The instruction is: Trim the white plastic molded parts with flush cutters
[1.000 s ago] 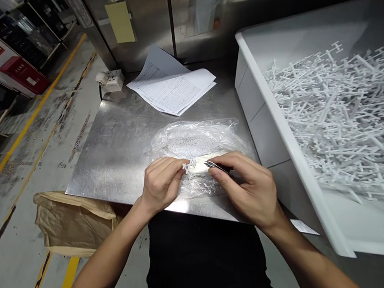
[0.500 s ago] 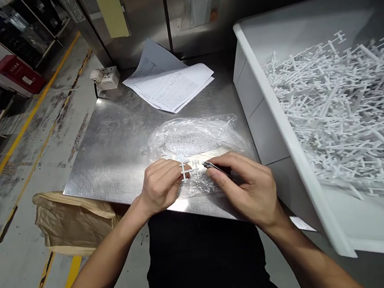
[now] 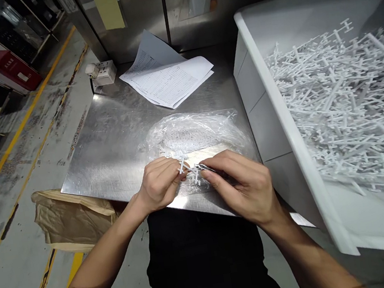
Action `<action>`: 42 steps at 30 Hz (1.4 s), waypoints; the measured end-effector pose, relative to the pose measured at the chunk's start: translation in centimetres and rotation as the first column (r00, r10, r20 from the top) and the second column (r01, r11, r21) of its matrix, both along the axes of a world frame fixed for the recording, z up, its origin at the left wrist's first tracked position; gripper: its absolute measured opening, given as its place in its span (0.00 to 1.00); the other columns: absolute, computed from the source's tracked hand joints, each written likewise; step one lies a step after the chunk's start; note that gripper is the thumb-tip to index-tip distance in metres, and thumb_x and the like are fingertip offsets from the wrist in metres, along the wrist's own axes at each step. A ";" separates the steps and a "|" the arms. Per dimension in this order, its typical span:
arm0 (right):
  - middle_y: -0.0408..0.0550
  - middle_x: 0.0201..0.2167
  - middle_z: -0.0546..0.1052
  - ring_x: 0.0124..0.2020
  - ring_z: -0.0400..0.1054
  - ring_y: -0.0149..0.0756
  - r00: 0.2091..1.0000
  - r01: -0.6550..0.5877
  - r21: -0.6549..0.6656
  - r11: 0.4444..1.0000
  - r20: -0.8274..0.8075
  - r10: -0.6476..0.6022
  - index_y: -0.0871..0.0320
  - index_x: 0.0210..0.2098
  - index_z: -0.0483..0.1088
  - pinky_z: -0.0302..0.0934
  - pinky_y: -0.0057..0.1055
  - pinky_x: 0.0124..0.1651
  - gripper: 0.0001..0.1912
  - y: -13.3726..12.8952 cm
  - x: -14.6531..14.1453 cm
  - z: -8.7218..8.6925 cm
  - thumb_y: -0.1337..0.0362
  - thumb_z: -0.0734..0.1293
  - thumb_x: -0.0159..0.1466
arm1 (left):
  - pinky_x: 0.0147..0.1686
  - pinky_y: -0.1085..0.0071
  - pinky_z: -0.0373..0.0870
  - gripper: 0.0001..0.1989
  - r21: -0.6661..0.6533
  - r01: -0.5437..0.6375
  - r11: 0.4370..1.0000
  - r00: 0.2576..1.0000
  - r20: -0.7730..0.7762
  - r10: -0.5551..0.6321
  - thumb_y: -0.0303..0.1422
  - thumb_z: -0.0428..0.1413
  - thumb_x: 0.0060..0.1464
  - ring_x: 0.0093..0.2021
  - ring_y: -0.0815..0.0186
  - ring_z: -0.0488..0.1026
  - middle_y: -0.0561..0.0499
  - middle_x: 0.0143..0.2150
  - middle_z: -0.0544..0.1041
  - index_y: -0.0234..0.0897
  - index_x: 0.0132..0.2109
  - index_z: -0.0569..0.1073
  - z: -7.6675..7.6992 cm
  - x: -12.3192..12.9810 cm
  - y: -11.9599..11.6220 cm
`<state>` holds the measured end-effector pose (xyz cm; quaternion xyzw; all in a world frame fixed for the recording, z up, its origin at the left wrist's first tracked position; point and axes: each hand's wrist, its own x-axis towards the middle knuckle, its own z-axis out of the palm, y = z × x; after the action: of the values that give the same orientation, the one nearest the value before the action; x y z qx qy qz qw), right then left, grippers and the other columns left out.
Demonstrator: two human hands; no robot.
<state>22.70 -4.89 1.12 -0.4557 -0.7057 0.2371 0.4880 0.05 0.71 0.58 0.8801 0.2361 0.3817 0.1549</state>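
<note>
On a brushed, scuffed stainless-steel table [image 3: 105, 142] lies a crinkled, glossy clear plastic bag [image 3: 194, 134], its contents speckled in one part and smooth and pale in another. Above its near edge, the left hand [image 3: 161, 182] pinches a small white plastic branched piece [image 3: 193, 169], thin-stemmed with short crossbars, between thumb and fingers. The right hand [image 3: 243, 184] grips a slim, dark metal tool [image 3: 210, 168], its shiny tip at the piece's right-hand side. Folded white printed sheets [image 3: 170, 80] curl near the back. To the right, a smooth pale plastic bin [image 3: 276, 102] holds a tangled heap of white branched pieces [image 3: 348, 106].
</note>
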 end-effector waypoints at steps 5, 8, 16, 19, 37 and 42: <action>0.47 0.37 0.82 0.37 0.77 0.40 1.000 -0.012 -0.008 1.000 0.000 0.012 0.52 0.47 0.81 0.69 0.39 0.41 0.06 0.0 0.1 -0.1 0.67 0.71 0.75 | 0.35 0.68 0.70 0.09 0.007 -0.001 1.000 1.000 0.012 0.000 0.25 0.51 0.74 0.31 0.66 0.75 0.50 0.32 0.79 0.38 0.41 0.71 0.0 0.0 0.0; 0.47 0.38 0.82 0.38 0.77 0.40 1.000 -0.016 -0.008 1.000 0.000 0.016 0.52 0.48 0.81 0.70 0.40 0.41 0.06 -0.1 0.1 -0.2 0.67 0.71 0.75 | 0.34 0.68 0.69 0.09 0.010 0.006 1.000 1.000 0.000 -0.006 0.25 0.51 0.74 0.30 0.66 0.74 0.50 0.32 0.80 0.38 0.42 0.71 -0.1 -0.1 0.0; 0.46 0.36 0.82 0.36 0.76 0.38 1.000 -0.022 -0.020 1.000 0.002 0.022 0.53 0.47 0.80 0.69 0.38 0.41 0.05 -0.1 0.0 0.0 0.67 0.70 0.76 | 0.34 0.67 0.68 0.09 0.027 0.026 0.999 1.000 0.000 -0.026 0.26 0.51 0.75 0.30 0.67 0.74 0.50 0.32 0.80 0.37 0.42 0.72 -0.1 0.0 0.0; 0.45 0.35 0.82 0.35 0.76 0.37 0.999 -0.034 -0.050 0.998 -0.011 0.033 0.54 0.44 0.79 0.68 0.36 0.40 0.04 -0.1 0.0 0.1 0.67 0.70 0.76 | 0.34 0.68 0.69 0.09 0.026 0.022 0.999 1.000 -0.009 -0.022 0.26 0.51 0.75 0.30 0.67 0.75 0.50 0.32 0.80 0.37 0.42 0.72 -0.2 0.0 -0.1; 0.44 0.36 0.84 0.36 0.78 0.38 0.998 0.035 -0.244 0.969 -0.050 -0.048 0.54 0.40 0.79 0.66 0.33 0.38 0.05 0.2 -0.2 -0.2 0.63 0.72 0.74 | 0.31 0.71 0.65 0.13 0.022 -0.099 0.995 0.994 -0.049 0.100 0.25 0.53 0.74 0.28 0.70 0.72 0.54 0.28 0.77 0.37 0.36 0.71 -0.2 0.5 0.0; 0.43 0.37 0.83 0.37 0.77 0.35 0.998 -0.012 -0.066 0.998 -0.059 0.008 0.54 0.45 0.79 0.68 0.33 0.41 0.01 -0.1 0.0 -0.4 0.67 0.73 0.74 | 0.32 0.70 0.67 0.12 0.027 -0.111 0.993 0.994 0.017 0.111 0.24 0.54 0.73 0.28 0.69 0.73 0.52 0.29 0.78 0.37 0.37 0.71 -0.3 0.3 0.0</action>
<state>22.66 -5.02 0.72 -0.4609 -0.6850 0.2760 0.4921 0.39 0.71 0.32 0.8646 0.2782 0.3999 0.1232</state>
